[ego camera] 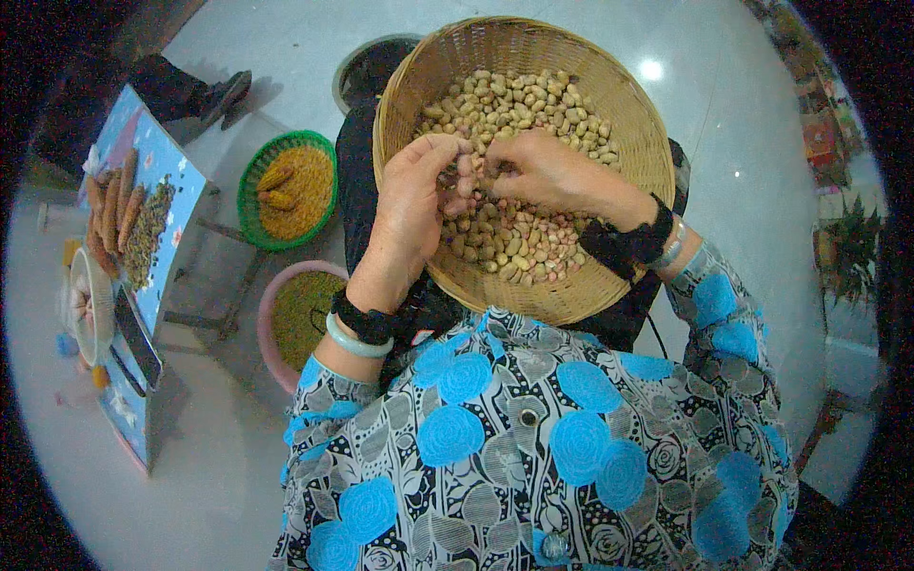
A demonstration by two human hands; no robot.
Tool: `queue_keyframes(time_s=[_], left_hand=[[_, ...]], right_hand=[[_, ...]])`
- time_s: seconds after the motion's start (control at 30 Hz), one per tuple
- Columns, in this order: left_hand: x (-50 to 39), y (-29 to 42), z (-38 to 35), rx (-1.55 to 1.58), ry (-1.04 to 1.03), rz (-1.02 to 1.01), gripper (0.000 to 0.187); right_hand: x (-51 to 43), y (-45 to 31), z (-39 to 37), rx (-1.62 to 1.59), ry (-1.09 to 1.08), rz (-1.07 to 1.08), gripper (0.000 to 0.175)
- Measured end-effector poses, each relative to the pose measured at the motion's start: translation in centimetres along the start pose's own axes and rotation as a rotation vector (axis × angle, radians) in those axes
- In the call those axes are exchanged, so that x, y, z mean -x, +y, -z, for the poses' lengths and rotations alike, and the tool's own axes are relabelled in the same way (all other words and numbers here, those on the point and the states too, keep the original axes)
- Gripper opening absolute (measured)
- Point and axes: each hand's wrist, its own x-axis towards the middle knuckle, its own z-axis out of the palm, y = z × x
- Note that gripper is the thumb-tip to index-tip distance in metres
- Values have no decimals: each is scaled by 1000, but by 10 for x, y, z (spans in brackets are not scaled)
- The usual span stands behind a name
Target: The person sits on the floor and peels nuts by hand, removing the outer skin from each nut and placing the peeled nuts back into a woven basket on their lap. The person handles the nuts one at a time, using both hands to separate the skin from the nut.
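Note:
A round woven wicker basket (628, 93) rests on the person's lap. Unshelled peanuts (528, 100) fill its far part, and pinkish shelled peanut kernels (546, 246) lie mixed with pods in the near part. Over the left side of the basket is my left hand (421, 185), thumb and fingers bent, close to some peanuts; whether it grips one is unclear. My right hand (532, 168) faces it across a small gap, fingers curled towards the palm, and its contents are hidden. Both wrists carry black bands.
At left, a blue patterned table (178, 200) holds corn cobs (114, 207), a dark flat device and a white basket (82, 307). A green basket (253, 153) of yellow grain and a pink basin (271, 335) of green contents stand nearby. Beyond is a dark bucket (343, 78); a person's shoe (227, 96) shows upper left.

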Motion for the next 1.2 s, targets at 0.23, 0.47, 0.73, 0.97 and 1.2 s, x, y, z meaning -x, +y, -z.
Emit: queue_keyframes(time_s=[0.23,0.47,0.73,0.97,1.2], left_hand=[[3,5,-5,-156,-90,172,23],[4,7,1,-65,-206,186,24],[5,7,2,-22,-207,170,23],[5,9,2,36,-197,197,21],[4,6,3,25,-202,181,22]], right_hand=[[15,-8,13,-215,283,101,18],[18,-22,14,-426,299,62,20],[18,-22,9,-720,299,44,14],[15,-18,9,-532,345,59,15],[10,-16,3,-489,397,112,17]])
